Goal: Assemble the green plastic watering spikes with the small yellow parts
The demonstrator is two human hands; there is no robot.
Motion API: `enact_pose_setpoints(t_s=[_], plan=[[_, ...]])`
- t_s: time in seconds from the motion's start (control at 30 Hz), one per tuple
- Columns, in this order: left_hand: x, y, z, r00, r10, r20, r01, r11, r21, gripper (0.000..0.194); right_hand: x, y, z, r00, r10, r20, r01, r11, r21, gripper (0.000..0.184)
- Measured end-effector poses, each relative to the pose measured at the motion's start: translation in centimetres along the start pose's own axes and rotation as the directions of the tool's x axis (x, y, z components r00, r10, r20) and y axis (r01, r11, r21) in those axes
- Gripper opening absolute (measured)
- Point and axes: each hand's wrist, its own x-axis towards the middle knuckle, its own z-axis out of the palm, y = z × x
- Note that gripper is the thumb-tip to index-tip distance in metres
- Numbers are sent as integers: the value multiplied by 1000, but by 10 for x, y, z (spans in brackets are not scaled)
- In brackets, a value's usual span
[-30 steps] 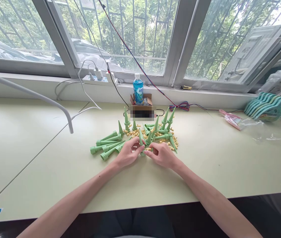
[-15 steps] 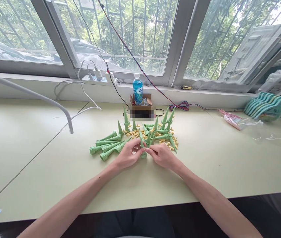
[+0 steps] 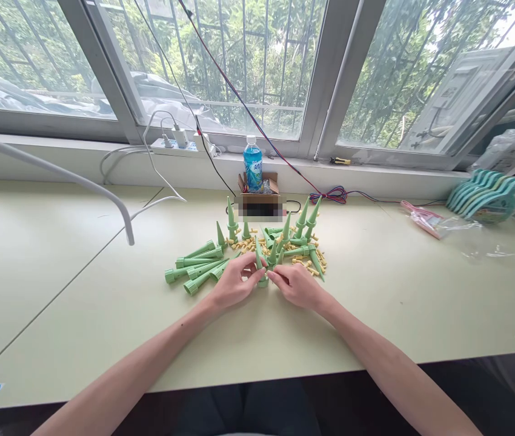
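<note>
One green cone (image 3: pixel 259 253) stands roughly upright before the yellow pieces (image 3: pixel 239 245), pinched in your left hand (image 3: pixel 234 284), presumably to keep it steady, while your right hand (image 3: pixel 300 286) sits close beside it, fingertips narrowed (can't tell if anything's inside).

- Sliding windows (image 3: pixel 212 66), grey-framed; daylight enters, foliage outside.
- White windowsill (image 3: pixel 375 166) below.
- Pale green tabletop (image 3: pixel 421 284), seam visible at left.
</note>
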Motion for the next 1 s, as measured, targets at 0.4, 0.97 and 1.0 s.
enact_pose_setpoints(t_s=[0.4, 0.97, 1.0], plan=[[-1, 0, 1, 997, 66, 34, -68, 997, 33, 17, 0, -1, 2, 1000, 8, -3, -8, 1000, 2, 42], [0, 4, -2, 986, -158, -48, 148, 974, -171, 47, 1, 1, 0, 984, 2, -180, 33, 981, 191, 41], [0, 4, -2, 984, -178, -8, 174, 968, -183, 48, 0, 1, 1, 984, -5, -179, 40, 980, 195, 41]])
